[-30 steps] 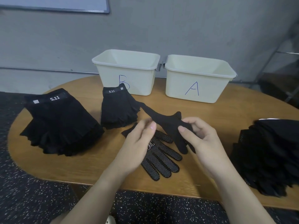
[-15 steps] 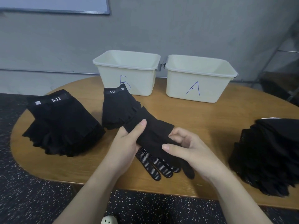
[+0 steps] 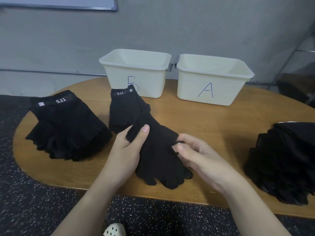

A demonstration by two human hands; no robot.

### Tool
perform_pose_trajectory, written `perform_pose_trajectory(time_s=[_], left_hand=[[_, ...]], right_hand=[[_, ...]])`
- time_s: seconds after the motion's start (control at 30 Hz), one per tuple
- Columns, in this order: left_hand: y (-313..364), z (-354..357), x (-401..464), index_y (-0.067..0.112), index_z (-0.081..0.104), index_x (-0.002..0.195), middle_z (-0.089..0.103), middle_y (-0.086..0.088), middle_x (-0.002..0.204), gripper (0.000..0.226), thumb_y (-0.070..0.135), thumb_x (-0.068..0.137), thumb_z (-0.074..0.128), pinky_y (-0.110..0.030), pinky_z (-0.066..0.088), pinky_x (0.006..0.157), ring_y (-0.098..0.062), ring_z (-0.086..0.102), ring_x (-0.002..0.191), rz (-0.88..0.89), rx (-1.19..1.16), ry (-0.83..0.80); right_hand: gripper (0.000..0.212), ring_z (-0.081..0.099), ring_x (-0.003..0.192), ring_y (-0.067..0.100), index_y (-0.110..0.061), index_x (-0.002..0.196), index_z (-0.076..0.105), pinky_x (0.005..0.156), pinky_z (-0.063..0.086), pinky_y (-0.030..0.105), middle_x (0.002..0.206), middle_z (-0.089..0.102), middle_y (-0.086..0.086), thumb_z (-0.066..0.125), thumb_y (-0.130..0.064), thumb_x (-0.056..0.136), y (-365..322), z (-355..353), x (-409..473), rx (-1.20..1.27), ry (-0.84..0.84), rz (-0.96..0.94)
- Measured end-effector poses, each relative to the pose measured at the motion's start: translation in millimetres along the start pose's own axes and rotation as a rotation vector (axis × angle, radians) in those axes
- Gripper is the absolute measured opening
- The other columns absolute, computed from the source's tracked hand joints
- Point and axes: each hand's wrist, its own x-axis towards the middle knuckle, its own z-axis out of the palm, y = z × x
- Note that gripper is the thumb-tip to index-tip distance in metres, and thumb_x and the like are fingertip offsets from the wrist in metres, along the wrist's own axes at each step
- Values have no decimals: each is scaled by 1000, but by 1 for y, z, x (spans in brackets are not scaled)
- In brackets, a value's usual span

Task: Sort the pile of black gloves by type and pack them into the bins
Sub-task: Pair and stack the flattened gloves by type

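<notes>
At the centre of the frame the left hand [image 3: 127, 150] pinched the cuff end of a full-finger black glove [image 3: 158, 155], thumb curled over the fabric on top and the other fingers underneath. The right hand [image 3: 196, 155], just right of centre, had its fingers loosely bent at the glove's right edge; whether they actually clasped the fabric could not be told. The glove lay on the wooden table [image 3: 196, 120] with its fingers pointing toward the lower edge of the frame, and a dotted-grip glove [image 3: 188, 174] peeked out from beneath it at the right. Left of centre sat a small stack of 5.11 fingerless gloves [image 3: 124, 109], touching the held glove's cuff, and farther left a larger stack of 5.11 gloves [image 3: 68, 126]. At the right edge lay the unsorted pile of black gloves [image 3: 286, 160]. In the upper middle stood 2 cream bins side by side, bin B [image 3: 136, 77] on the left and bin A [image 3: 213, 82] on the right.
</notes>
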Motion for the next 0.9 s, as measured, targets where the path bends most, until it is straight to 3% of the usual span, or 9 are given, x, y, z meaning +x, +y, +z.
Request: perform_pose_trajectory(time_s=[0.13, 0.23, 0.37, 0.43, 0.57, 0.63, 0.7, 0.83, 0.9], left_hand=[[7, 0, -5, 0, 69, 94, 74, -21, 97, 42, 40, 96, 58, -60, 53, 91, -41, 70, 97, 10, 36, -81], [8, -2, -4, -1, 67, 91, 72, -23, 94, 43, 41, 96, 61, -59, 54, 87, -42, 69, 94, 30, 38, -80], [7, -3, 3, -5, 62, 88, 68, -26, 90, 43, 36, 100, 64, -53, 55, 80, -37, 69, 84, 90, 50, 3], [4, 0, 12, -4, 65, 91, 72, -20, 90, 34, 29, 101, 61, -51, 56, 82, -33, 71, 87, 87, 50, 50], [-1, 7, 26, 6, 73, 102, 78, -6, 99, 23, 25, 103, 60, -48, 59, 92, -24, 74, 97, 37, 38, 87], [-5, 7, 30, 10, 75, 102, 79, -1, 100, 20, 24, 104, 60, -44, 59, 91, -18, 75, 97, 14, 56, 92], [-10, 5, 33, 10, 75, 95, 78, 1, 93, 21, 23, 103, 61, -40, 60, 84, -15, 74, 90, 23, 148, 109], [-21, 0, 42, 13, 71, 89, 75, 1, 85, 22, 30, 100, 64, -48, 62, 70, -20, 73, 80, 30, 403, 114], [-26, -2, 45, 20, 71, 102, 75, 8, 104, 16, 34, 99, 66, -41, 63, 80, -16, 71, 99, 38, 564, 123]], right_hand=[[60, 69, 91, 19, -41, 133, 61, 87, 57, 39, 109, 74, 0, 82, -47, 76, -1, 11, 3, -110, 88, -30], [31, 65, 89, 16, -31, 105, 74, 85, 51, 39, 106, 70, 12, 79, -47, 78, -2, 13, 2, -231, 86, -80], [11, 69, 96, 10, -23, 97, 77, 87, 51, 29, 104, 73, -8, 79, -30, 88, -2, 7, -2, -263, 40, -50], [9, 71, 92, 11, -26, 101, 74, 84, 54, 27, 100, 76, -7, 77, -23, 92, -2, 8, -3, -241, 5, -31], [16, 61, 70, 20, -2, 91, 71, 75, 52, 34, 79, 69, 10, 70, -17, 98, 6, 6, 1, -213, 89, -2], [16, 64, 64, 20, -3, 92, 74, 69, 53, 33, 78, 72, 13, 67, -15, 99, 3, 3, 1, -140, 120, 58], [11, 66, 59, 19, -8, 96, 76, 62, 54, 29, 82, 76, 10, 66, -12, 99, -1, -1, 0, -93, 136, 119], [11, 68, 56, 19, -9, 105, 76, 58, 55, 28, 88, 79, 8, 68, -10, 97, 2, -6, 3, -113, 229, 191], [9, 68, 55, 19, -10, 104, 75, 56, 55, 28, 88, 79, 7, 69, -11, 97, 3, -7, 5, -148, 255, 208]])
